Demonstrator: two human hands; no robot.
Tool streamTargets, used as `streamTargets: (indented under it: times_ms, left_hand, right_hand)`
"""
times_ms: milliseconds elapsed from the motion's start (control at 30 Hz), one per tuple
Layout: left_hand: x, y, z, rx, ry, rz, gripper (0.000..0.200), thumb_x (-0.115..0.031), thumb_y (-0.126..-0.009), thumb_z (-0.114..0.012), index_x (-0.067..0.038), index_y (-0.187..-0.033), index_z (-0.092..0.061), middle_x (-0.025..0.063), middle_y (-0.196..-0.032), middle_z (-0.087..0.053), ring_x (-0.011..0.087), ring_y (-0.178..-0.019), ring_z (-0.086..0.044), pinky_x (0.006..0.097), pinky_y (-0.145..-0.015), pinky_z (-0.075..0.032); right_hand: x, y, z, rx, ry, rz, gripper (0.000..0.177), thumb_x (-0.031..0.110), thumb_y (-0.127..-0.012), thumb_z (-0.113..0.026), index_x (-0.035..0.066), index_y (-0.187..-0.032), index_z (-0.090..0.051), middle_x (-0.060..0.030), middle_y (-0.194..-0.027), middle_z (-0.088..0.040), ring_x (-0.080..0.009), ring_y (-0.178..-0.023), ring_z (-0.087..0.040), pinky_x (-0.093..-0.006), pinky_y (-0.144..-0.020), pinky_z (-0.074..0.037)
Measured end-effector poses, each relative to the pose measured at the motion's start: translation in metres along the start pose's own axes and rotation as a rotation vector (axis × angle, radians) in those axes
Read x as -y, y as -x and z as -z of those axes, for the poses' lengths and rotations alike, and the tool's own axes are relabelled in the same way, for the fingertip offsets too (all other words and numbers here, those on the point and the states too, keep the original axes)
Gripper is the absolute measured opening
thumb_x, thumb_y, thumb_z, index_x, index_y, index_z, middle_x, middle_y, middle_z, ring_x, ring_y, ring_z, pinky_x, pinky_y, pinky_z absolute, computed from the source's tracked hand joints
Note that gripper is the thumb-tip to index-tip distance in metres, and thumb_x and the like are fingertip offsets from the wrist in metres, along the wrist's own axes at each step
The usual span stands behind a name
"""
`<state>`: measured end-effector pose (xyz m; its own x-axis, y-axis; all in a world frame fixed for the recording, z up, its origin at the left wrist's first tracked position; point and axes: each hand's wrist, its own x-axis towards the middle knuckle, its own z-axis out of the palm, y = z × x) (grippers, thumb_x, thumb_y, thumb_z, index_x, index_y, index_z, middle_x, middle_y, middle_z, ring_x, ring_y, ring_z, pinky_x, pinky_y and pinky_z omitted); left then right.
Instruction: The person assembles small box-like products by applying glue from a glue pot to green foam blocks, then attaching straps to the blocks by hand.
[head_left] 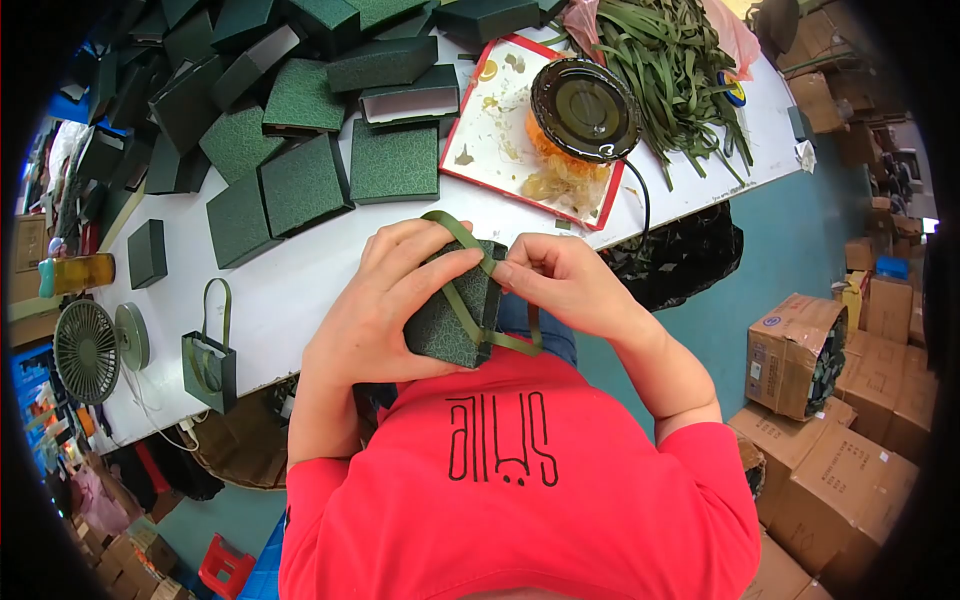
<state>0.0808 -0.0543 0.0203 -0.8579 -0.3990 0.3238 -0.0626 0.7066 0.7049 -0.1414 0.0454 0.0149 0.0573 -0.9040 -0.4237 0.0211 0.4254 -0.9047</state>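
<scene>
A small dark green box (440, 325) with a crackle-patterned surface is held in front of my red shirt, at the table's near edge. My left hand (385, 290) is wrapped around it, thumb along the lower side and fingers over the top. A flat olive-green ribbon (458, 306) loops over the box and hangs past its right side. At the box's upper right edge, my right hand (560, 280) pinches the ribbon between thumb and fingertips. The exact pinch point is partly hidden by the fingers.
Many green boxes (395, 160) are piled at the back left of the white table (310, 300). A glue pot (585, 110) stands on a red-edged board (480, 150), beside loose ribbons (660, 70). One ribboned box (210, 370) and a fan (87, 350) sit left; cartons (795, 350) stand right.
</scene>
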Motion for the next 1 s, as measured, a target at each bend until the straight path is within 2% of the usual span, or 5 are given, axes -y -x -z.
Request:
streamTargets:
  times_ms: [300, 700, 800, 900, 1000]
  left_hand:
    - [-0.001, 0.0, -0.001, 0.068, -0.053, -0.033, 0.082, -0.019, -0.052, -0.088, -0.004, -0.126, -0.057, 0.0163, -0.137, -0.057, 0.038, -0.123, -0.051, 0.0479, -0.105, -0.038]
    - [0.013, 0.014, -0.01, -0.074, 0.101, 0.024, 0.1, -0.019, -0.051, -0.09, -0.005, -0.141, -0.047, 0.0124, -0.14, -0.053, 0.0359, -0.124, -0.049, 0.046, -0.107, -0.038]
    - [0.013, 0.015, -0.01, -0.066, 0.1, 0.035, 0.101, -0.019, -0.051, -0.09, -0.005, -0.141, -0.046, 0.0126, -0.142, -0.052, 0.0366, -0.124, -0.049, 0.0463, -0.107, -0.038]
    - [0.012, 0.016, -0.009, -0.084, 0.077, 0.045, 0.102, -0.019, -0.05, -0.09, -0.005, -0.141, -0.047, 0.0126, -0.142, -0.053, 0.0368, -0.123, -0.049, 0.0465, -0.106, -0.038]
    - [0.011, 0.017, -0.006, -0.111, 0.024, 0.057, 0.102, -0.02, -0.05, -0.091, -0.006, -0.141, -0.047, 0.0128, -0.141, -0.054, 0.0367, -0.123, -0.049, 0.0465, -0.106, -0.038]
  right_hand:
    - [-0.018, -0.013, 0.007, 0.107, -0.006, 0.005, 0.03, 0.02, -0.095, -0.064, 0.001, -0.072, -0.058, 0.0009, -0.066, -0.058, -0.005, -0.061, -0.053, -0.0237, -0.055, -0.042]
    - [-0.017, 0.003, 0.009, -0.051, -0.08, 0.005, 0.028, 0.022, -0.102, -0.06, -0.003, -0.111, -0.069, -0.0024, -0.097, -0.071, -0.0077, -0.089, -0.062, -0.0233, -0.083, -0.049]
    - [-0.014, 0.004, 0.003, -0.09, -0.089, 0.019, 0.025, 0.018, -0.101, -0.06, -0.004, -0.107, -0.07, -0.0026, -0.095, -0.07, -0.0057, -0.089, -0.061, -0.0227, -0.08, -0.049]
    - [-0.018, 0.005, -0.007, -0.42, -0.218, 0.245, 0.017, 0.012, -0.099, -0.062, -0.003, -0.1, -0.07, -0.0017, -0.092, -0.069, -0.0035, -0.084, -0.059, -0.0212, -0.074, -0.048]
    - [-0.02, 0.017, -0.015, -0.472, -0.046, 0.381, 0.006, 0.005, -0.093, -0.065, 0.001, -0.094, -0.069, 0.0023, -0.083, -0.066, -0.0017, -0.065, -0.049, -0.0181, -0.058, -0.039]
